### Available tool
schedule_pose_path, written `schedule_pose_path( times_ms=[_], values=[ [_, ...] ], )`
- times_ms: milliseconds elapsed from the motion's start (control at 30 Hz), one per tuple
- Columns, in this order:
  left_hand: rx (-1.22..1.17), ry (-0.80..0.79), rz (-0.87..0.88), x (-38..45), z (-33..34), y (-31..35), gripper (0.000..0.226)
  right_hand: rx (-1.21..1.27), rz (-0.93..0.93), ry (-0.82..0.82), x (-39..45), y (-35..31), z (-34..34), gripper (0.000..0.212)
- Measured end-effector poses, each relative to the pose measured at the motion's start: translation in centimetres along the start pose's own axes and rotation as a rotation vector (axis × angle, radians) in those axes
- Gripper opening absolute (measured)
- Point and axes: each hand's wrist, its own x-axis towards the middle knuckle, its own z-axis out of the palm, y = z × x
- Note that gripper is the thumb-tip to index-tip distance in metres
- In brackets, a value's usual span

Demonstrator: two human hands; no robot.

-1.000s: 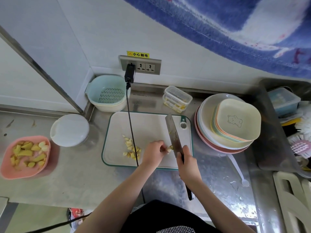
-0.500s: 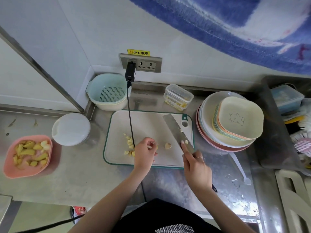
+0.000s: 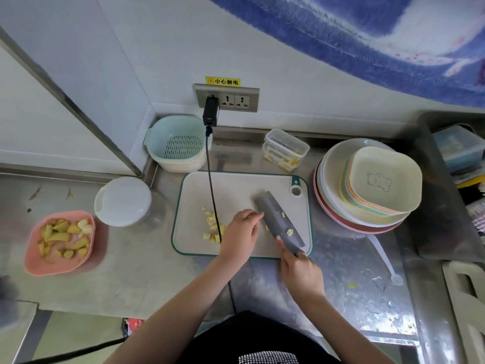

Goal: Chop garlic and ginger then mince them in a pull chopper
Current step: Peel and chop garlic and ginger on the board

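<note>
Grey knife (image 3: 278, 222) gripped by right hand (image 3: 301, 274), handle hidden; left hand (image 3: 240, 233) loosely curled, empty.

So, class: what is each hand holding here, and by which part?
The right hand grips the knife by its handle, just behind the blade. The left hand appears to hold nothing; its fingers reach toward the blade.
</note>
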Motion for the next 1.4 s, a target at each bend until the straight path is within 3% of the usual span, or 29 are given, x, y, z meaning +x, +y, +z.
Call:
schedule_pose_path(
  times_ms=[167,300,433,500,600,667,700,800,833,933,1000,1133,1267,1400],
  values=[
    [0.083,0.179,0.12,0.0,-0.8,-0.2,0.048,0.2,-0.047,0.265,-1.0,-0.5,-0.5,0.05],
    [0.143,0.13,0.177,-0.3,-1.1,-0.5,0.056,0.176,0.072,-0.019,-1.5,0.9,1.0,0.055],
    [0.237,-0.033,0.326,-0.6,-0.8,0.1,0.058,0.049,0.033,0.051,-1.5,0.7,1.1,0.066],
    [0.23,-0.058,0.283,-0.9,-0.6,0.0,0.057,0.085,0.044,0.062,-1.2,0.5,0.3,0.062],
    [0.196,-0.038,0.162,-1.3,-0.5,-0.5,0.054,0.266,0.054,0.276,-1.2,0.7,-1.3,0.051],
    [0.185,-0.027,0.101,-1.7,-0.6,-0.9,0.052,0.244,0.007,0.442,-1.7,0.5,-1.4,0.045],
    [0.176,-0.027,0.077,-1.9,-0.6,-1.1,0.051,0.181,-0.035,0.397,-1.8,0.5,-1.0,0.049],
    [0.158,-0.024,0.039,-2.4,-0.6,-1.3,0.051,-0.093,-0.062,-0.098,-2.0,0.8,1.0,0.066],
    [0.16,-0.023,0.037,-2.5,-0.7,-1.3,0.052,-0.129,-0.056,-0.168,-2.0,0.7,1.5,0.069],
    [0.17,-0.021,0.042,-2.4,-0.9,-1.3,0.053,-0.123,-0.063,-0.19,-1.8,0.5,2.2,0.072],
    [0.151,-0.024,0.035,-2.3,-1.0,-1.3,0.053,-0.036,-0.047,-0.132,-1.6,0.2,1.4,0.064],
    [0.107,-0.006,0.008,-2.5,-1.1,-1.7,0.053,0.174,-0.126,0.272,-2.2,-0.6,-0.2,0.048],
    [0.086,-0.004,-0.003,-3.2,-1.2,-2.1,0.053,0.174,0.075,-0.099,-2.0,0.2,0.6,0.057],
    [0.015,0.01,-0.064,-3.1,-1.3,-1.8,0.048,0.25,0.091,-0.071,-1.6,0.6,0.4,0.052]
  ],
)
